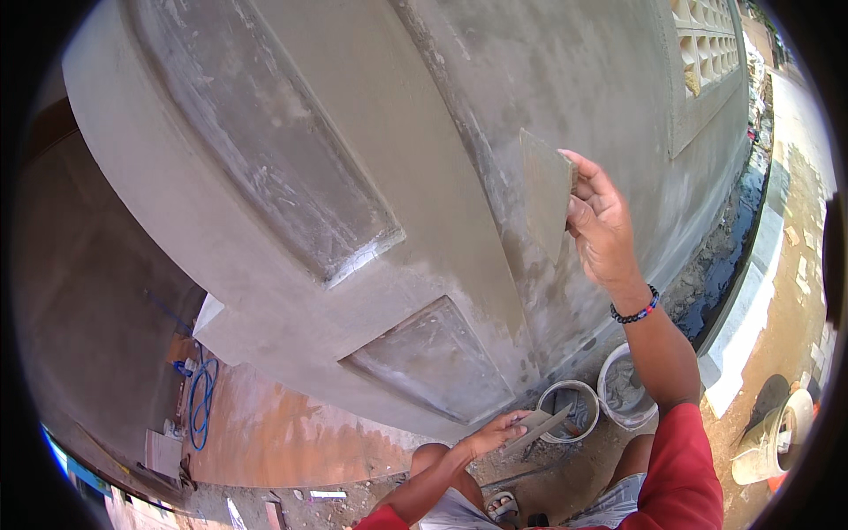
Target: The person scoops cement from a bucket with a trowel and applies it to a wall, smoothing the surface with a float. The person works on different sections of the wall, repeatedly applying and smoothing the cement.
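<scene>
Matt, mostly smooth cement-coated wall (552, 71)

No text, label, brand, number or sign can be read anywhere in the view. Any small marks on the tipped bucket (756, 452) at the right or on the beads of the bracelet (634, 306) are too small to make out.
</scene>
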Tool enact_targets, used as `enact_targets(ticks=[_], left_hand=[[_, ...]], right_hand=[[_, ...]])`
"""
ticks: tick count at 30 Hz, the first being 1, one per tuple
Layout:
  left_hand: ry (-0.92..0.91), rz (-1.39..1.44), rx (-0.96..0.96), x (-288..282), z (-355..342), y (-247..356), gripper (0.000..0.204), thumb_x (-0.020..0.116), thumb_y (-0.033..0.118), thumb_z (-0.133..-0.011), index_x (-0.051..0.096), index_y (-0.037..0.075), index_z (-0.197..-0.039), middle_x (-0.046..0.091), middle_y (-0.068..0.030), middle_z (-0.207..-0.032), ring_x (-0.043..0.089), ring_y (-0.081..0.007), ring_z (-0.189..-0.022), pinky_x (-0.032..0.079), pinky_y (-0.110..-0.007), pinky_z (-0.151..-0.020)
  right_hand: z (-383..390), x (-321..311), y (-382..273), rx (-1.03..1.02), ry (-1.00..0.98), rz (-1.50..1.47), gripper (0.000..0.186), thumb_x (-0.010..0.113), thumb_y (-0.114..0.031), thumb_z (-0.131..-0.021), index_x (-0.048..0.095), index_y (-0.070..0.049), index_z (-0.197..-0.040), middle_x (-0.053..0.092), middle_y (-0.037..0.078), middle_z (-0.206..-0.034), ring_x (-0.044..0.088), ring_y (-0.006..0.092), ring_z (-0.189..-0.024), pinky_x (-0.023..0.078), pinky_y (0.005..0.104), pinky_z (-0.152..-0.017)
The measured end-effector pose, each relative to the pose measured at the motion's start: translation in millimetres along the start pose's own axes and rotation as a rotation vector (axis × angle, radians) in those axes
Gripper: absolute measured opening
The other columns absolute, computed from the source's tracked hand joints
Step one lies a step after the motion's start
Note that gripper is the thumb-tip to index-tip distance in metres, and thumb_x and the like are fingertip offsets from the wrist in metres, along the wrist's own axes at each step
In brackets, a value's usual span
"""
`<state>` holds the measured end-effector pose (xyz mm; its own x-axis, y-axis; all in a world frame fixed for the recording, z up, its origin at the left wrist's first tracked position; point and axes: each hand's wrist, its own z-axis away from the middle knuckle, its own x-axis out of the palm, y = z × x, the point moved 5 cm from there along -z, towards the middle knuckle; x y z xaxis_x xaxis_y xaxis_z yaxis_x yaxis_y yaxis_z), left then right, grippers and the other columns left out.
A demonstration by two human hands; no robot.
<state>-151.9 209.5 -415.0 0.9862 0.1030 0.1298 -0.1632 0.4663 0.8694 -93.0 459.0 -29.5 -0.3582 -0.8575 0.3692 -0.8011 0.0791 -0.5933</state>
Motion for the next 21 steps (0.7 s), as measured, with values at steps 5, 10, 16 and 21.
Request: enact_targets(ticks=[5,10,16,21], left_hand=[[0.066,0.134,0.186,56.3,82.2,112.2,0.052,0.055,0.024,-0.096,0.038,0.006,-0.141,0.052,-0.0028,-0.125,0.046,-0.0116,-0.111,0.041,-0.025,-0.09],[0.093,0.353,0.128,98.9,144.6,155.4,0.05,0.061,0.02,-0.093,0.042,0.004,-0.137,0.054,-0.0039,-0.123,0.048,-0.0121,-0.113,0.039,-0.026,-0.096],[0.136,0.317,-0.098,125.1,189.6,185.4,0.055,0.06,0.024,-0.093,0.038,0.006,-0.141,0.051,-0.004,-0.127,0.047,-0.0124,-0.116,0.04,-0.027,-0.095],[0.157,0.339,-0.124,123.9,202.8,135.4,0.056,0.059,0.025,-0.094,0.037,0.007,-0.142,0.049,-0.0046,-0.13,0.046,-0.013,-0.118,0.04,-0.027,-0.095]], right_hand=[[-124.7,65.3,-67.2,-0.056,-0.112,-0.073,0.047,0.065,-0.017,-0.09,0.05,-0.001,-0.131,0.064,0.006,-0.102,0.057,0.0095,-0.082,0.046,0.0235,-0.063],[-165.0,91.5,-84.9,0.056,-0.162,-0.001,0.046,0.065,-0.018,-0.09,0.051,-0.003,-0.131,0.064,0.004,-0.101,0.057,0.009,-0.079,0.045,0.0221,-0.062],[-84.0,58.6,-23.0,0.295,-0.076,0.107,0.047,0.065,-0.019,-0.09,0.052,-0.007,-0.133,0.061,0.001,-0.101,0.054,0.0062,-0.081,0.044,0.0206,-0.063],[12.2,14.1,43.0,0.502,-0.041,0.181,0.043,0.065,-0.014,-0.089,0.056,-0.005,-0.13,0.059,0.001,-0.104,0.052,0.0068,-0.084,0.045,0.0226,-0.07]])
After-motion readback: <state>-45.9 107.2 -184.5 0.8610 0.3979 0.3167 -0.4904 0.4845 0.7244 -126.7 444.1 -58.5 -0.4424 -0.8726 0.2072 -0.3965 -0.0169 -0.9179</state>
